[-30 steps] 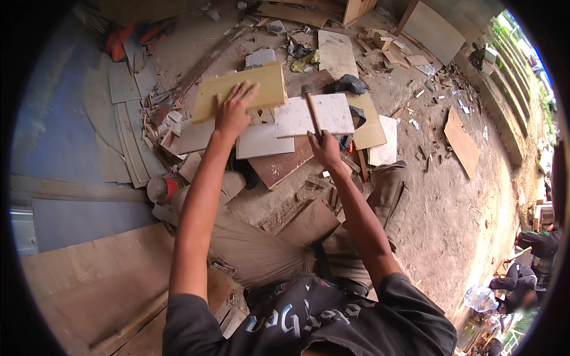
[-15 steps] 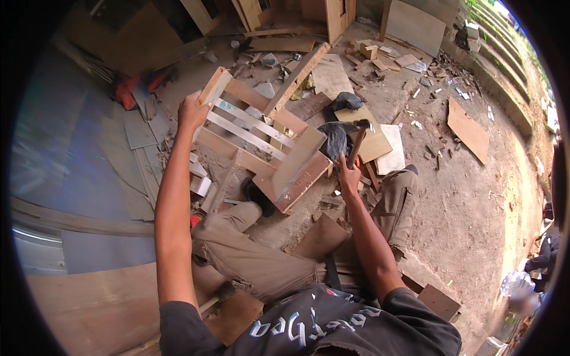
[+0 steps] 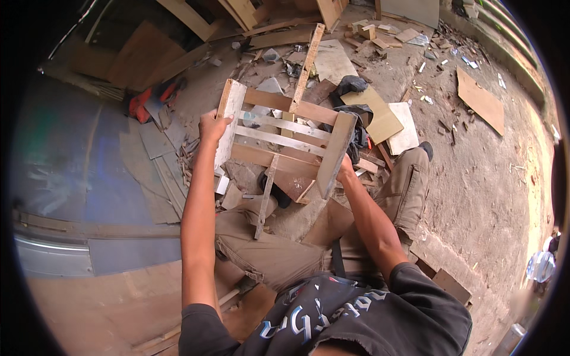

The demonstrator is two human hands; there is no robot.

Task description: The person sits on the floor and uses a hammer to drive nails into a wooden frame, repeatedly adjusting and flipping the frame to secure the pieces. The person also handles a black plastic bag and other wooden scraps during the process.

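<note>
A rough wooden frame (image 3: 335, 155) with two end boards and several slats is held up in front of my bent legs. My left hand (image 3: 212, 127) is closed around its left end board, thumb on the inner side. My right hand (image 3: 344, 168) is at the lower outer edge of the right end board, which hides its fingers. A thin wooden strip (image 3: 266, 199) slants down from the frame's near side, and a longer one (image 3: 308, 65) sticks up from its far side. No hammer is visible now.
Black plastic bags (image 3: 358, 127) lie just beyond the frame's right end, beside a plywood piece (image 3: 375, 121) and a white board (image 3: 404, 129). Wood scraps litter the ground. Grey-blue sheets (image 3: 113, 184) cover the left side, near a red-and-black item (image 3: 140, 105).
The frame has been raised and turned more level. My right hand has moved from open ground, where it held a hammer, to the frame's right end; the hammer has gone out of sight.
</note>
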